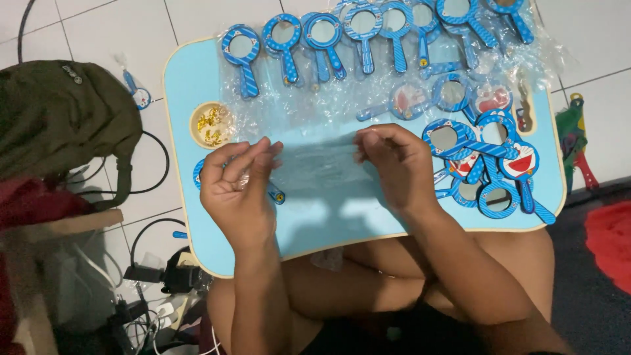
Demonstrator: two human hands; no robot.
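Note:
Both my hands hold a clear plastic bag [319, 164] stretched between them over a light blue lap table [197, 85]. My left hand [240, 187] pinches the bag's left end, with a blue hand mirror [273, 192] partly hidden beneath it. My right hand [394, 164] pinches the right end. Next to my right hand lies a pile of blue striped hand mirrors [490, 164]. A row of wrapped mirrors [361, 33] lines the far edge.
A small round cup of gold bits [211, 123] sits in the table's left recess. A dark green bag [62, 112] and cables [151, 263] lie on the tiled floor at left. One wrapped mirror [137, 92] lies off the table. Red cloth [611, 236] is at right.

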